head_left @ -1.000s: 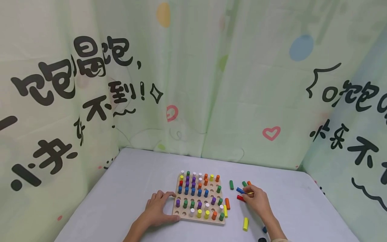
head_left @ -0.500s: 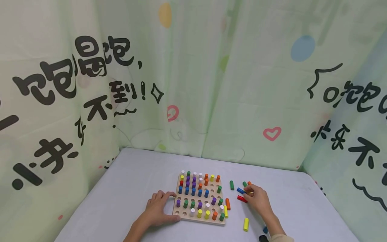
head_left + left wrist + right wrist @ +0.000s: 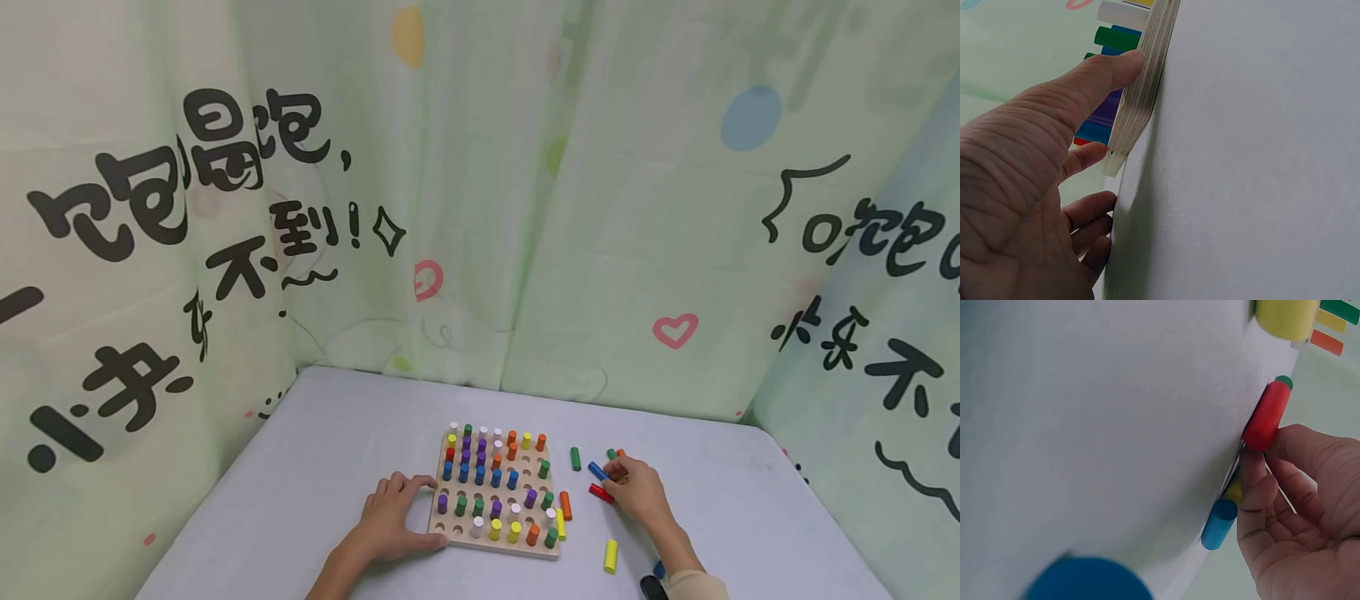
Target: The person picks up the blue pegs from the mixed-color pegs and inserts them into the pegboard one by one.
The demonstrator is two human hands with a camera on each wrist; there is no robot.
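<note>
A wooden pegboard (image 3: 491, 547) holds rows of coloured pegs. My left hand (image 3: 393, 517) holds its near left corner, the thumb on the front edge and a fingertip at the left side. In the left wrist view that thumb (image 3: 1113, 72) presses the layered edge. Right of the board, my right hand (image 3: 641, 492) has its thumb and index fingertips at the near end of a blue peg (image 3: 597, 471) and appears to pinch it. A red peg (image 3: 601, 493) lies just in front of the thumb; beside the fingers lie a yellow peg (image 3: 1233, 487) and another blue peg (image 3: 1219, 525).
Loose pegs lie around: a green peg (image 3: 575, 458), an orange peg (image 3: 566, 505) and yellow pegs (image 3: 560, 524) near the board. A further yellow peg (image 3: 611, 557) lies nearer the front. A black object (image 3: 652, 587) sits by the right sleeve (image 3: 697, 585). Printed curtains (image 3: 480, 208) enclose the table (image 3: 360, 433).
The right fingertips have shifted slightly, and the blue peg at them has turned a little. The yellow peg seen at those fingers earlier is now hidden in the head view. The left hand stays put.
</note>
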